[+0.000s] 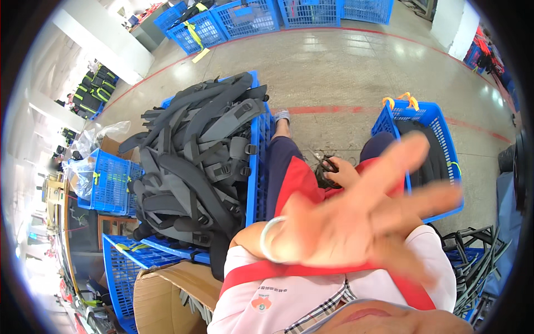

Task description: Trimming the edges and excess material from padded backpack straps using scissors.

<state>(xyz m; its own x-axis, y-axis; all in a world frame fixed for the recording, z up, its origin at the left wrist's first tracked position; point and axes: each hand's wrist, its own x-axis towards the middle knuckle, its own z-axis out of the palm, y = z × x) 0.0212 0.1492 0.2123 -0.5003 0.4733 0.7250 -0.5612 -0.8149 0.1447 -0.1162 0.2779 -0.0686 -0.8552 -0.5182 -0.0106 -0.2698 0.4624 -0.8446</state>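
My left hand (339,222), blurred by motion, is raised close in front of me with its fingers spread and nothing in it. A white bangle (271,239) circles its wrist. Lower down, over my lap, my right hand (346,173) is closed around the black handles of a pair of scissors (328,165). Their blades point up and left, and a dark bit beside them is too unclear to name. A red apron (303,181) covers my lap. Partly behind my left hand, to the right, a blue crate (457,167) holds dark fabric pieces.
Left of my legs, a large blue crate (259,167) is heaped with grey and black padded straps (194,145). An open cardboard box (167,300) stands near my left side. Black strips (478,267) are piled at the right. More blue crates (247,19) line the far floor.
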